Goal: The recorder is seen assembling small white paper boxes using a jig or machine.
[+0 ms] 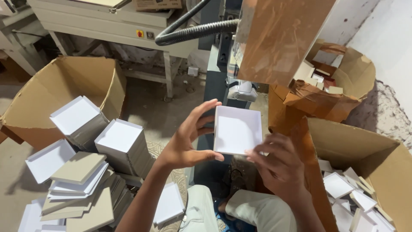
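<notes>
Holding a white tray (pixel 237 130) at chest height, both hands grip it: left hand (pixel 185 139) pinches its left edge, fingers spread; right hand (pixel 279 163) clasps the lower right corner.

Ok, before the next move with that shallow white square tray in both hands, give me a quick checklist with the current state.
1. Left hand grips the shallow white square cardboard tray at its left edge: ok.
2. Right hand supports the tray's lower right corner: ok.
3. Tray's open side faces the camera, inside looks clean: ok.
4. Tray's underside is sound: cannot tell, hidden.
5. Stacks of white and grey square trays on the left stand orderly: not ok, several lean and spill.
6. Room in the brown corrugated carton on the right: ok, only its bottom holds trays.
</notes>
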